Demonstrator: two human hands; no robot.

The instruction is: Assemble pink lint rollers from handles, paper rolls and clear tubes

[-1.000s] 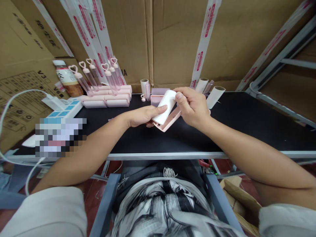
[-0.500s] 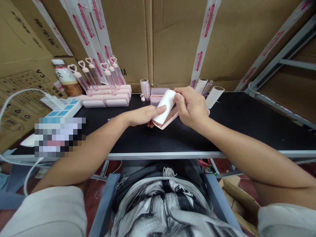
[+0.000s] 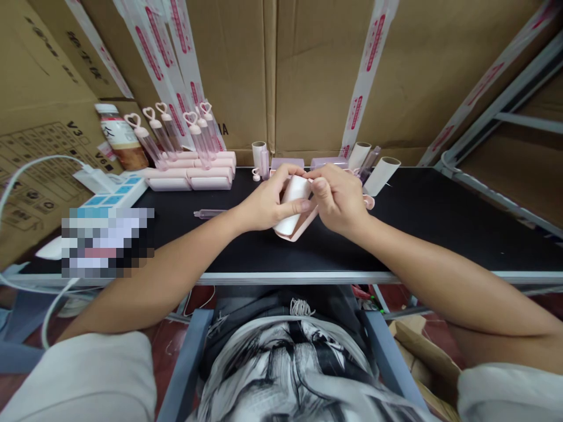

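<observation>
Over the black tabletop, a white roll (image 3: 294,202) lies tilted against a pink case (image 3: 303,227) that stands open. My left hand (image 3: 268,202) is closed around the roll, thumb across its front and fingers over its far side. At the right, my right hand (image 3: 338,199) grips the upper end of the pink case, its thumb bent beside the roll's top; the fingertips of both hands nearly meet there. Part of the case is hidden behind my fingers.
Pink cases (image 3: 211,179) with heart-topped clear tubes (image 3: 152,149) stand at the back left, near a bottle (image 3: 121,138) and power strip (image 3: 116,196). White tubes (image 3: 382,176) and lilac boxes (image 3: 288,164) are along the back. A clear tube (image 3: 211,214) lies left of my hands.
My left hand has moved up along the roll, its fingers now over the far side. The roll and case have shifted slightly down. A clear tube and a second lilac box have come into view.
</observation>
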